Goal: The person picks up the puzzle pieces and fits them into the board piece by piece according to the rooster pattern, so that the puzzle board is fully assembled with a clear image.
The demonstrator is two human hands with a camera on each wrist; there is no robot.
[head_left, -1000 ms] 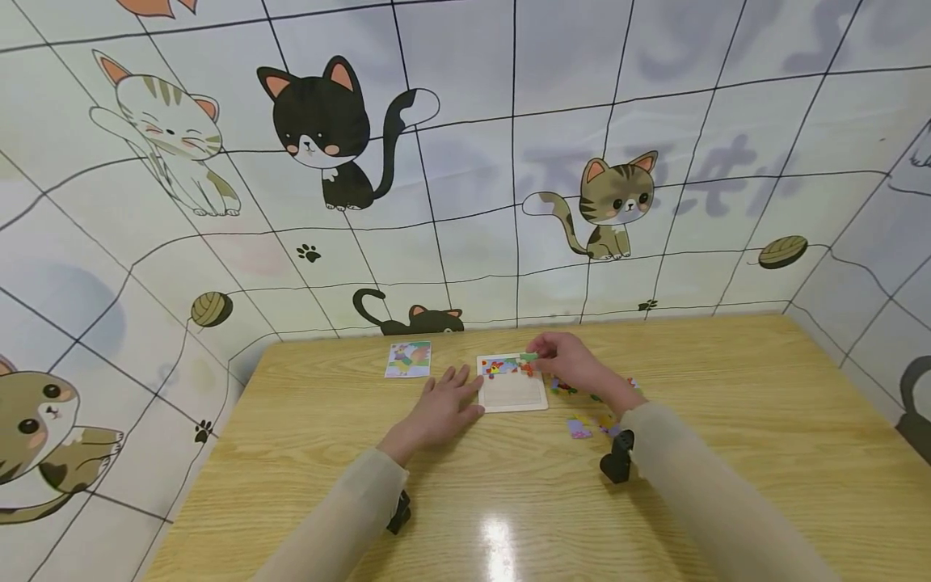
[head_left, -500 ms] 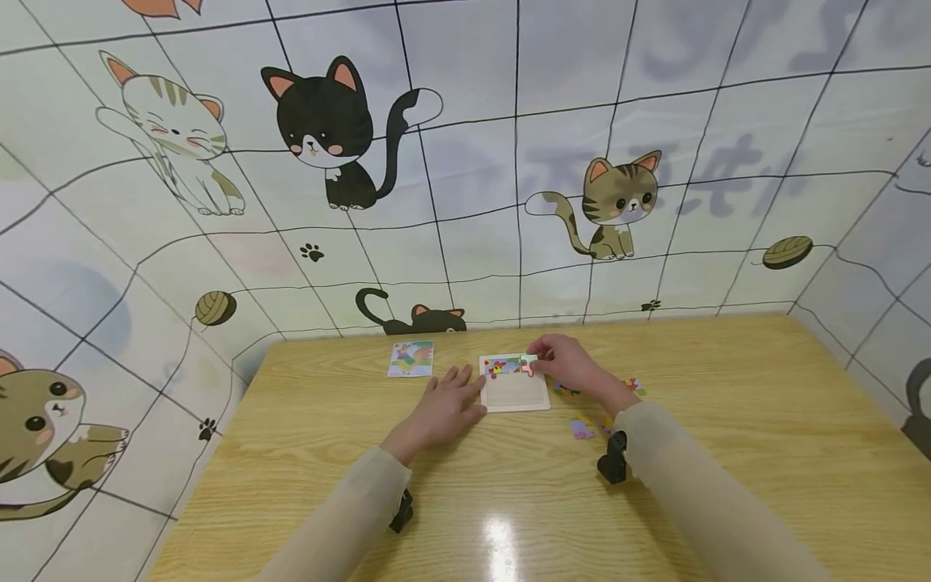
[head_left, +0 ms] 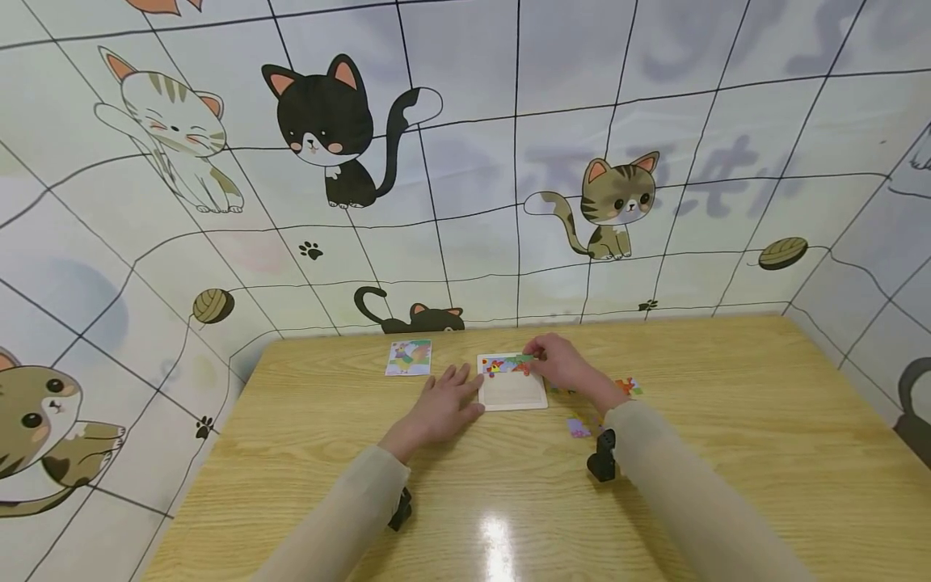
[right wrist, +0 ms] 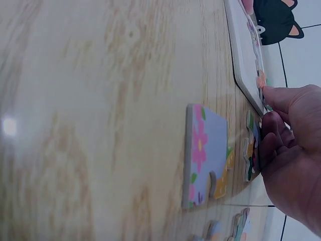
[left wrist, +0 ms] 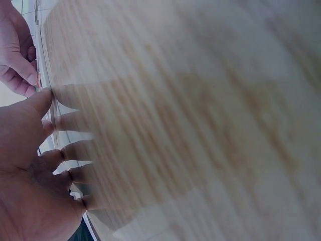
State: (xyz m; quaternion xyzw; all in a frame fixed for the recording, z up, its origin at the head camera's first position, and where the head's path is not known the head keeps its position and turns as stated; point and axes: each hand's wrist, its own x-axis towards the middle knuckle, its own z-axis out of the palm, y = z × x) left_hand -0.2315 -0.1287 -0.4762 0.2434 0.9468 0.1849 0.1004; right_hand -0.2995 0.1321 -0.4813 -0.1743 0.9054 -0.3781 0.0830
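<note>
Lying under the right hand point(head_left: 563, 368) fingertips (far edge): puzzle piece point(head_left: 520, 360).

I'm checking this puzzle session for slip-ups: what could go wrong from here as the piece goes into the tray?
The right hand presses a green piece at the puzzle tray's far row; pushed misaligned, it might jam or lift neighbouring pieces. The left hand only rests flat against the tray's edge, so the tray could slide. The right sleeve hangs over loose pieces and may sweep them aside.
</note>
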